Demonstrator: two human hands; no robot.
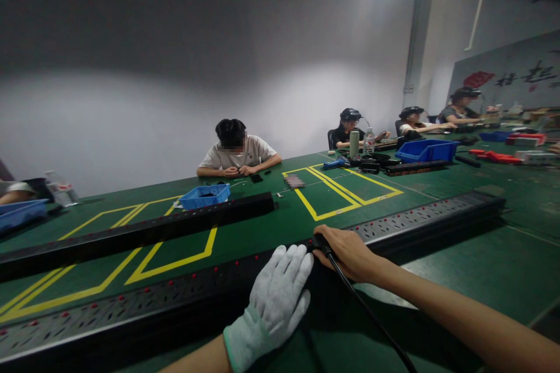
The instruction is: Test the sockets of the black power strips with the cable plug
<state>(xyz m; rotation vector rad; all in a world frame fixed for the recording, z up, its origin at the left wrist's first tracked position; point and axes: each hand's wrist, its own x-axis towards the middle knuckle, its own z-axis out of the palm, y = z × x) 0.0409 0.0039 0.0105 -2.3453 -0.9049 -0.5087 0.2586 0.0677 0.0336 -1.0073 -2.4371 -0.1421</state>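
Nearest you, your gloved left hand (280, 297) lies flat, fingers extended, on the long black socket strip (175, 294). Just right of it, your right hand (345, 252) is closed around a black plug (322, 243) at the strip; beyond sits a blue bin (205, 196).

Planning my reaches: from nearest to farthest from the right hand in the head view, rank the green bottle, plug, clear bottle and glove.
1. Plug: held in the right hand.
2. Glove: just left.
3. Green bottle and clear bottle: far side, neighbours, too close to call.
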